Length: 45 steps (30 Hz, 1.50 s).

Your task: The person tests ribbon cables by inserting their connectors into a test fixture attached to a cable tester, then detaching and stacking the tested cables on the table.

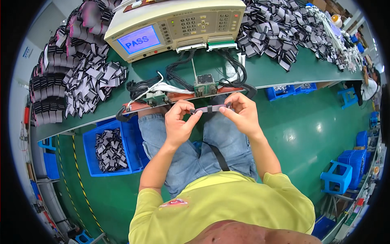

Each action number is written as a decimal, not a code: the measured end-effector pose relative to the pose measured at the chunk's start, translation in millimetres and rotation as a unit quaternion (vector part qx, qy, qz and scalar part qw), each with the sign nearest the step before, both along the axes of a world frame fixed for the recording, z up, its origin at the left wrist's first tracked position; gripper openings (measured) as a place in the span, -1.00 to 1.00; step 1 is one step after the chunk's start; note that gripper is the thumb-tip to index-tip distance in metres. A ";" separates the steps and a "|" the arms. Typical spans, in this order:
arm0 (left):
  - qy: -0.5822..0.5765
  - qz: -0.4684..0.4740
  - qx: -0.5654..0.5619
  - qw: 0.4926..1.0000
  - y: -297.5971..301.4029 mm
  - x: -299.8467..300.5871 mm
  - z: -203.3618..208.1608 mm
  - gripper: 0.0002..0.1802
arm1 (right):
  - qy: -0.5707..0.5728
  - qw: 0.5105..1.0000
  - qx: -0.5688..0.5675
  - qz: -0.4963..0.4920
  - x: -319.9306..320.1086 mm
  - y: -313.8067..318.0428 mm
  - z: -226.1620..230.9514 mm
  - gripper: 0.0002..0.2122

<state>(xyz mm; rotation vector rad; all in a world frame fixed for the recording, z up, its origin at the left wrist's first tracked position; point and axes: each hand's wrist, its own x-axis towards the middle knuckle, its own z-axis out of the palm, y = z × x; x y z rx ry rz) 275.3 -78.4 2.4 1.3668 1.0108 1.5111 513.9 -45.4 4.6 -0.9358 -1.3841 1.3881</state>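
Between my two hands a short grey ribbon cable [203, 110] is stretched level above my lap, with a black connector at its middle and dark connectors at its ends. My left hand [180, 122] pinches the left end between thumb and fingers. At the other end, my right hand [243, 114] has its thumb and fingers closed on the cable. Just beyond my fingers, small circuit boards [205, 87] are fixed along an orange-red strip [180, 97] at the table edge. Black wire bundles [182, 73] run from there to a beige tester [195, 26] with a lit screen.
Loose ribbon cables are heaped on the green table at right [272, 34] and left [93, 79]; stacked cables [48, 89] stand farther left. A blue bin [90, 150] of cables sits below at left. Blue stools [337, 177] and a seated person [369, 87] are at right.
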 end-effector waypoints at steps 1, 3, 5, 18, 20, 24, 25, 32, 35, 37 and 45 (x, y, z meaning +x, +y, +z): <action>0.025 0.029 0.012 0.999 0.4 1.1 1.8 -0.77 | 0.002 1.000 0.000 -0.001 -3.4 2.2 -0.7 -0.75; 0.011 0.043 0.014 0.999 3.3 -2.1 -3.7 -0.78 | -0.025 0.983 0.172 -0.061 -17.1 7.4 5.5 -0.77; 0.118 0.105 0.087 0.984 2.4 -5.1 -4.3 -0.78 | -0.054 0.970 0.213 -0.109 -29.1 6.7 15.3 -0.78; 0.166 0.208 0.108 0.958 9.9 1.9 3.3 -0.68 | -0.158 0.898 0.327 -0.248 -48.9 13.1 12.7 -0.77; 0.171 0.211 0.105 0.957 9.9 1.0 4.1 -0.68 | -0.161 0.897 0.330 -0.247 -50.2 14.6 13.4 -0.78; 0.200 0.210 0.117 0.950 9.8 -3.2 1.3 -0.68 | -0.184 0.886 0.347 -0.246 -50.4 15.6 17.7 -0.78; 0.200 0.207 0.129 0.949 10.6 -3.7 0.1 -0.68 | -0.184 0.887 0.346 -0.245 -51.6 15.3 18.6 -0.78; 0.198 0.211 0.125 0.949 10.3 -0.7 2.2 -0.68 | -0.178 0.905 0.284 -0.262 -56.7 19.5 25.2 -0.77; 0.207 0.208 0.123 0.948 11.2 -2.4 7.7 -0.70 | -0.173 0.901 0.297 -0.265 -56.8 23.4 20.9 -0.76; 0.179 0.192 0.117 0.958 8.2 -1.4 9.4 -0.71 | -0.161 0.897 0.314 -0.266 -52.2 22.3 19.0 -0.76; 0.213 0.081 0.133 0.964 -9.0 -14.2 17.7 -0.68 | -0.270 0.852 0.449 -0.023 -53.8 10.0 41.4 -0.72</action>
